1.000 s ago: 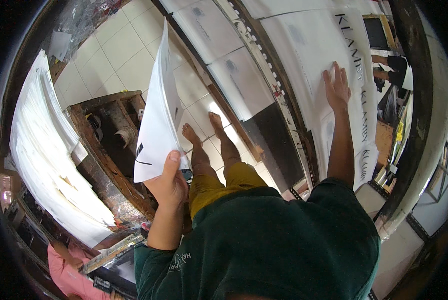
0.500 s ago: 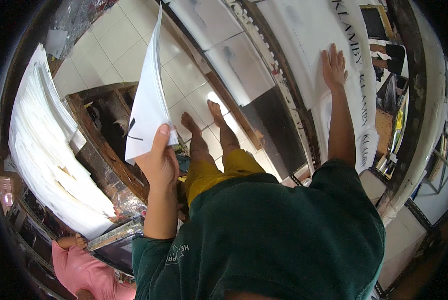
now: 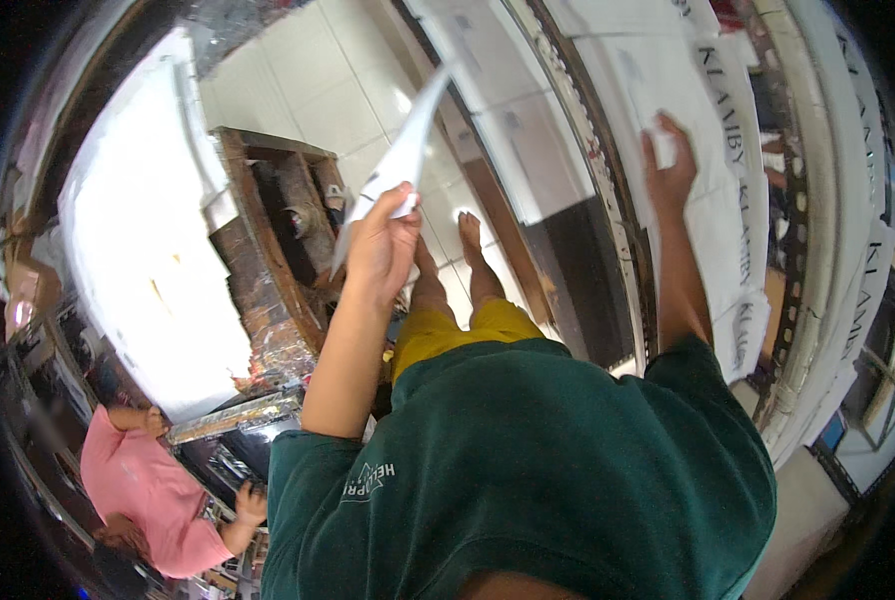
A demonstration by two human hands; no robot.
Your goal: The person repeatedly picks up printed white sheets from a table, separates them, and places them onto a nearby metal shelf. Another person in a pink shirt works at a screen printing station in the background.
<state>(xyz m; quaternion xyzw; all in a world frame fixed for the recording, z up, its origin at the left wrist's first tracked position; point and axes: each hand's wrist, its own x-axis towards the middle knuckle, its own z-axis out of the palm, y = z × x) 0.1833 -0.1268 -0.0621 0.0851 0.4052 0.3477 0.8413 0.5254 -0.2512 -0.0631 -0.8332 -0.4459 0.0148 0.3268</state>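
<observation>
A: Bright light is washing out the big white sheet stack point(image 3: 143, 260), and glare is shining off the floor tiles point(image 3: 308, 90).

B: Fisheye curvature is bending edges; the rim is darkening, blurring.

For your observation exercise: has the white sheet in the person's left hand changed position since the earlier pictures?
Yes. The white sheet in the left hand now leans over the tiled floor, tipped right of the wooden crate; earlier it stood more upright.

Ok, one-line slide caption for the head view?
Left hand lifts a white sheet while right hand presses on printed white fabric on the table.
</observation>
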